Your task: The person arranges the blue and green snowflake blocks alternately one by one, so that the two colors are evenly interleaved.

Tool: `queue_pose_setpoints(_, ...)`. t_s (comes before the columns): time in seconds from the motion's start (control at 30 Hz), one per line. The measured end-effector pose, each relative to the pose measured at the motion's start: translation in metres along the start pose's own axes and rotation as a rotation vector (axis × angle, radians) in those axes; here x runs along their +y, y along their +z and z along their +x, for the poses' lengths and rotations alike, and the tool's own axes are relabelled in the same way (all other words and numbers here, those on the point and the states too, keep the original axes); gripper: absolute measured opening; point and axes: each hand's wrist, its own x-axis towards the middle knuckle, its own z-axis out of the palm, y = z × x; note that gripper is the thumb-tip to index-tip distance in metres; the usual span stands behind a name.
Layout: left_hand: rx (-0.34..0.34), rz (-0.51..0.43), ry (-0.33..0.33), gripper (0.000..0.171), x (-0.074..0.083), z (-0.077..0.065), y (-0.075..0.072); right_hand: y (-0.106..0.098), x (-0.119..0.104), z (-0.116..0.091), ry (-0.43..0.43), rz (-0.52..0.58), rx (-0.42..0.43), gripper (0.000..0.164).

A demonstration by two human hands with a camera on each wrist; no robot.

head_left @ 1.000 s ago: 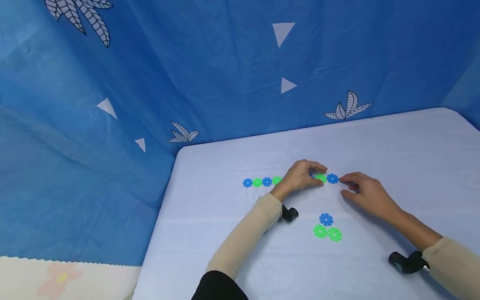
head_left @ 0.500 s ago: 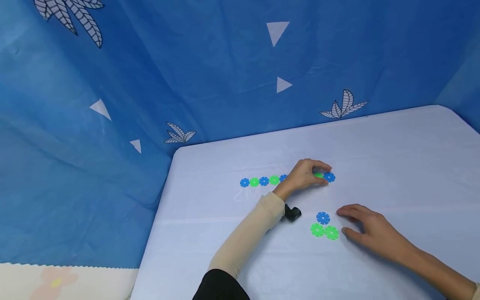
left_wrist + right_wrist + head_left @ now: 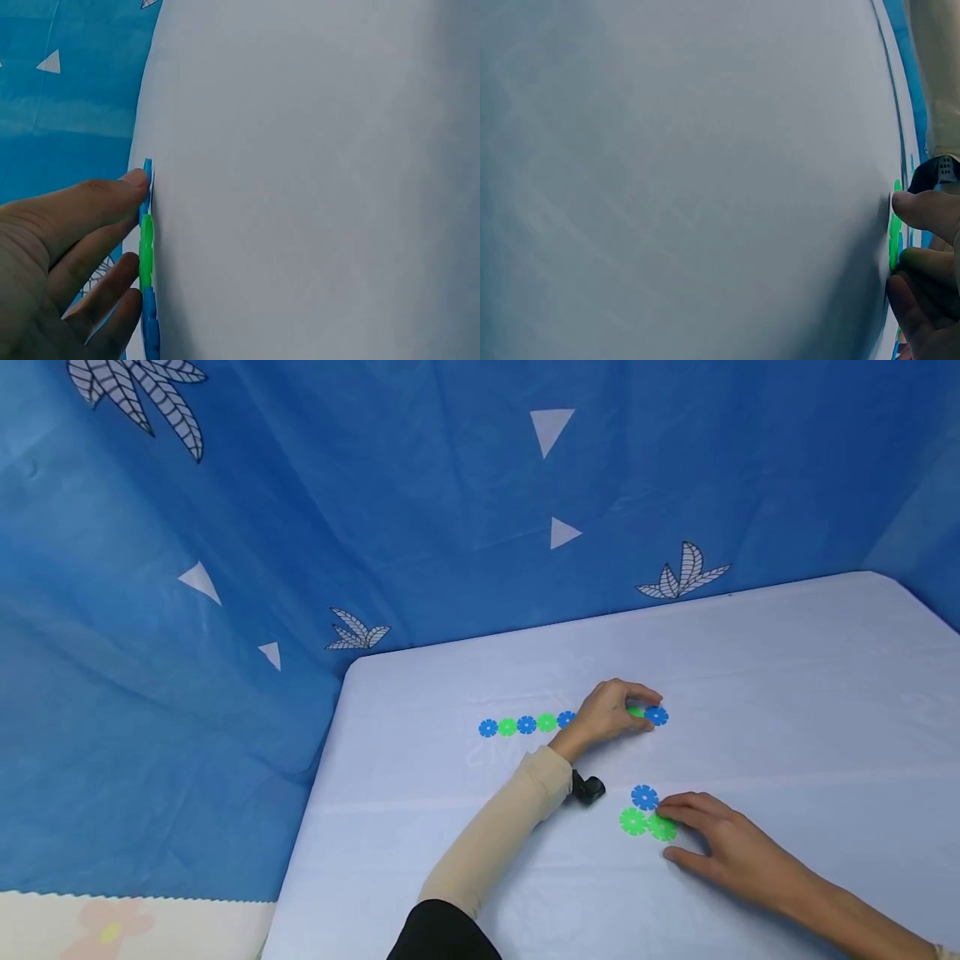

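The person's left hand [image 3: 606, 712], right of centre in the head view, has its grip closed in a pinch on the end blue disc [image 3: 657, 717] of a row of blue and green discs [image 3: 527, 725]; the hand hides part of that row. Lower down, the right hand [image 3: 738, 847] holds its grip apart, forefinger at the right green disc [image 3: 665, 831]. A blue disc [image 3: 644, 797] and the left green disc [image 3: 633, 821] lie just beside it on the white worktop [image 3: 810, 693].
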Motion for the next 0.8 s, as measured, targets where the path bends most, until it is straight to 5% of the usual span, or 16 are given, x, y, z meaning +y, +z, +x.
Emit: queue_pose_setpoints(0.8, 0.024, 0.047, -0.044, 0.038, 0.002, 0.002, 0.002, 0.011, -0.001, 0.005, -0.050, -0.058, 0.083, 0.039)
